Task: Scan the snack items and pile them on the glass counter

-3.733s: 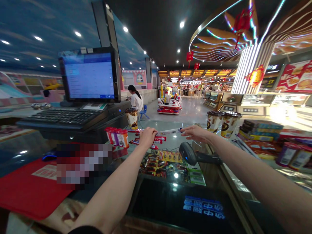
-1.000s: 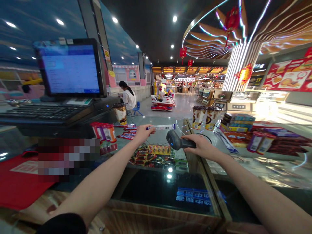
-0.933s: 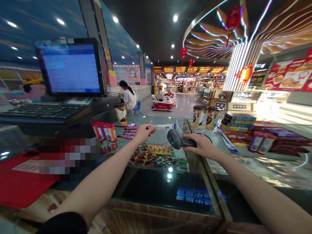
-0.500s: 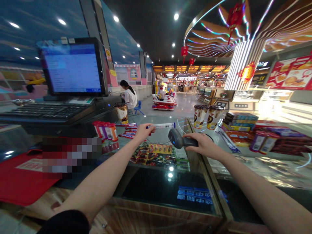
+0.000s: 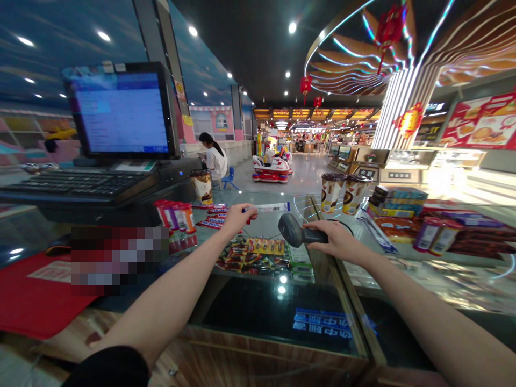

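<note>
My left hand (image 5: 237, 220) pinches one end of a long, thin wrapped packet (image 5: 273, 207), white and blue with a barcode on its upper side. My right hand (image 5: 336, 240) is wrapped round the handle of a black barcode scanner (image 5: 296, 230), whose head points left, just below the packet's right end. Red Mentos rolls (image 5: 213, 221) lie on the glass counter (image 5: 278, 228) beside my left hand. Purple, red and orange tubes (image 5: 175, 216) stand further left. Colourful packets (image 5: 258, 252) show at the glass below my hands.
At the left stand a monitor (image 5: 121, 113) and a keyboard (image 5: 76, 183). One cup (image 5: 201, 185) is behind the rolls; two more cups (image 5: 332, 193) stand beyond the scanner. Stacked boxes (image 5: 397, 200) and snack packs fill the right side. A person (image 5: 215, 158) sits beyond the counter.
The blue light visible on the scanner's head half a second ago no longer shows. Both hands, the packet and the scanner are in nearly the same places.
</note>
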`<state>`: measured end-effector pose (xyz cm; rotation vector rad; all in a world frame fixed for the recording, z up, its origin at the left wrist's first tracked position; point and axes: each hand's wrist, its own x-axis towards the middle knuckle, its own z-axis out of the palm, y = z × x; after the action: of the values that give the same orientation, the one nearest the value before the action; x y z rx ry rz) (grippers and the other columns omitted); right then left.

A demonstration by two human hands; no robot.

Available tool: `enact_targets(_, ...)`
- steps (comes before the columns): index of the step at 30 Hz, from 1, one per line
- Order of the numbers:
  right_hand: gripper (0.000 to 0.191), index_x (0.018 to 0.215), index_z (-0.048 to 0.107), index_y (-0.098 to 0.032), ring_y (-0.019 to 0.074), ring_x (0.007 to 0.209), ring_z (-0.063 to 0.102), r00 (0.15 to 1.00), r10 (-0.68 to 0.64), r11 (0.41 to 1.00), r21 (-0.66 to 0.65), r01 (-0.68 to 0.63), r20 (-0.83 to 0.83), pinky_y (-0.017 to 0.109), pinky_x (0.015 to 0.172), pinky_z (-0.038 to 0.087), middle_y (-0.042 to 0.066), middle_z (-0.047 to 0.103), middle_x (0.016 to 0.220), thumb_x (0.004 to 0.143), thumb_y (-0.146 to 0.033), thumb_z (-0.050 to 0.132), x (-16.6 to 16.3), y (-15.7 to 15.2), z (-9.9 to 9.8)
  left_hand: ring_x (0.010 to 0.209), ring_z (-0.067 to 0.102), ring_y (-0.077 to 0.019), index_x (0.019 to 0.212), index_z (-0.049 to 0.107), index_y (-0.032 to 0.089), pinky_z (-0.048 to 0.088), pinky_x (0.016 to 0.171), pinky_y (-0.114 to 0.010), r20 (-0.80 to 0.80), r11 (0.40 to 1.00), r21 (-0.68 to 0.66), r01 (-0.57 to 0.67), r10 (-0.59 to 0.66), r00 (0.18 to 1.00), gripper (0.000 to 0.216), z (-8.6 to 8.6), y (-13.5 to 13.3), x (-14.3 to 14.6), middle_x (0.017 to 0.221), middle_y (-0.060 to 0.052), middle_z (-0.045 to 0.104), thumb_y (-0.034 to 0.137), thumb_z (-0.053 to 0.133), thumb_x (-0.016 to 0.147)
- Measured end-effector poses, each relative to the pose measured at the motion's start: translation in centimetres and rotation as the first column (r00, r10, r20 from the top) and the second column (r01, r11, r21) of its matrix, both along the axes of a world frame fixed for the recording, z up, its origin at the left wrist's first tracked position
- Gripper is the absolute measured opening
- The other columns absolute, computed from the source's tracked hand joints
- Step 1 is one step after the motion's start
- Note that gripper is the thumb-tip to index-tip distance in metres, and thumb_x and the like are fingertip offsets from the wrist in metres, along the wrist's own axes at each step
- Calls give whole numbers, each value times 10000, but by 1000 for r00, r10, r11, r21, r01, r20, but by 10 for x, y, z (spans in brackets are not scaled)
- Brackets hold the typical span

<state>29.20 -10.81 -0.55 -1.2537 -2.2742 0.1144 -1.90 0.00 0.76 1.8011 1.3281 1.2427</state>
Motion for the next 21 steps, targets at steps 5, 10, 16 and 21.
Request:
enact_targets(5, 509, 1277, 596, -271, 266, 1116, 623, 1000, 20, 999, -29, -20, 20, 417, 964, 414, 62, 679, 1243, 800, -392, 724, -3, 0, -5, 722, 711, -192, 923, 756, 146, 486, 595, -234, 22, 1000, -7, 10, -10, 1000, 299, -2, 3, 0, 759, -94, 758, 380, 686, 751)
enact_targets(10, 538, 1312, 569, -273, 275, 1136, 618, 998, 31, 998, -54, -29, 52, 428, 956, 419, 69, 669, 1267, 808, -390, 714, -6, -1, -8, 690, 701, -180, 907, 761, 155, 464, 574, -224, 9, 1000, 7, -3, 3, 1000, 277, -2, 4, 0, 726, -77, 752, 373, 688, 753)
enact_targets(16, 497, 1285, 596, -227, 263, 1087, 636, 997, 52, 996, -72, -56, -51, 412, 948, 445, 80, 698, 1180, 853, -464, 656, -6, -4, -2, 620, 666, -165, 914, 755, 160, 456, 547, -234, 60, 1000, -11, 24, -23, 998, 316, 0, 1, 4, 713, -71, 741, 411, 717, 726)
enact_targets(21, 388, 1243, 614, -209, 233, 1039, 638, 954, -40, 999, -19, 36, -298, 407, 943, 465, 86, 700, 1120, 953, -430, 479, -4, 7, 0, 657, 660, -165, 918, 758, 166, 439, 549, -228, 76, 997, 13, 79, -80, 994, 333, 4, -3, 13, 741, -63, 746, 430, 716, 720)
